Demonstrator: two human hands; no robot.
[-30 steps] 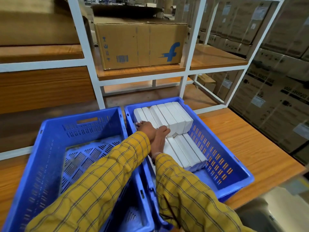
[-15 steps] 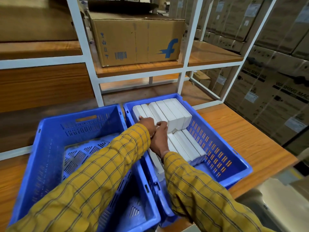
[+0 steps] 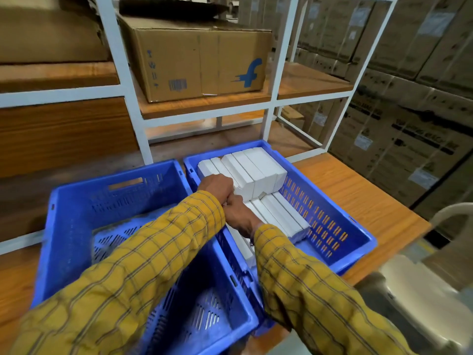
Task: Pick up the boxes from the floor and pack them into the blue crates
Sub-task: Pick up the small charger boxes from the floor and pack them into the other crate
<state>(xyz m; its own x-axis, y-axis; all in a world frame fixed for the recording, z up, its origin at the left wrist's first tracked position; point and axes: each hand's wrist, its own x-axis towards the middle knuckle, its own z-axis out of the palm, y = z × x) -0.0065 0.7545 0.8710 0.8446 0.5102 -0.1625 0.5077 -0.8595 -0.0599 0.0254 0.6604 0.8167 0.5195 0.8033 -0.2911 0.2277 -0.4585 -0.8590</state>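
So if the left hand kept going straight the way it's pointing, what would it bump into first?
Probably the white boxes standing in the back row of the right blue crate. The left hand already seems to touch them, though depth is hard to judge.

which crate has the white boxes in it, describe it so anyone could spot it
Two blue crates sit side by side on the wooden table below the white shelving. It is the right crate, under the shelved cardboard box. Unlike the left crate, it holds rows of white boxes.
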